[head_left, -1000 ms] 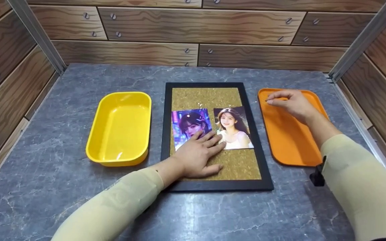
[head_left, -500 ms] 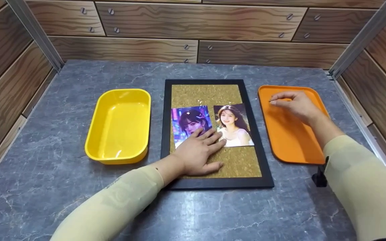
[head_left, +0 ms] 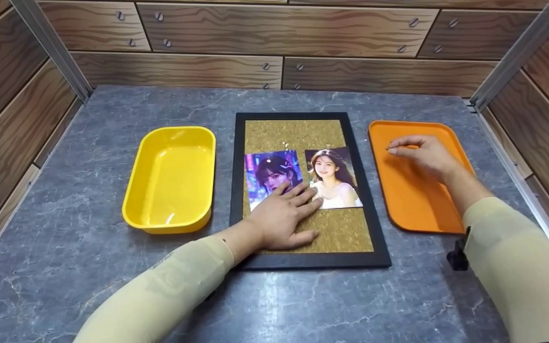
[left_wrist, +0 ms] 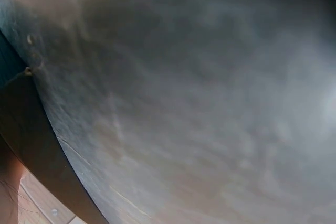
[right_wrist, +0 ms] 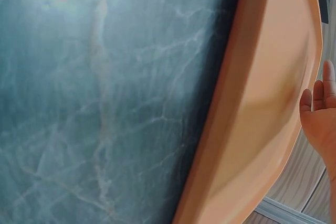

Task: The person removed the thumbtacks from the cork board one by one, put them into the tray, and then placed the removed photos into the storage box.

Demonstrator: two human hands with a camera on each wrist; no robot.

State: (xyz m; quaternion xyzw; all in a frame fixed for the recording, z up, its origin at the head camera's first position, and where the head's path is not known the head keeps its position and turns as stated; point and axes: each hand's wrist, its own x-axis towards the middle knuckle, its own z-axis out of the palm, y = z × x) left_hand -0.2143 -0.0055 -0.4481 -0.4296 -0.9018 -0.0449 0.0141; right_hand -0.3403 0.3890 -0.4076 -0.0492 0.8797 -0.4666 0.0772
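In the head view my left hand lies flat with fingers spread on a black-framed cork board. Its fingers cover the lower part of a purple photo and reach the edge of a second photo, of a person in white. Small clear pins show at the photos' top edges. Over the orange tray my right hand pinches thumb and forefinger together on a tiny dark-tipped thing, apparently a small pin. The right wrist view shows this hand beyond the tray's edge, its fingertips' contents hidden.
A deep yellow bin stands left of the board on the grey marbled table. Wood-patterned walls and metal posts enclose the back and sides. The left wrist view is mostly blurred tabletop.
My right hand has shifted slightly to the right and nearer to me over the tray, its pinch kept. The left hand stays on the board. The head view has tilted a little.
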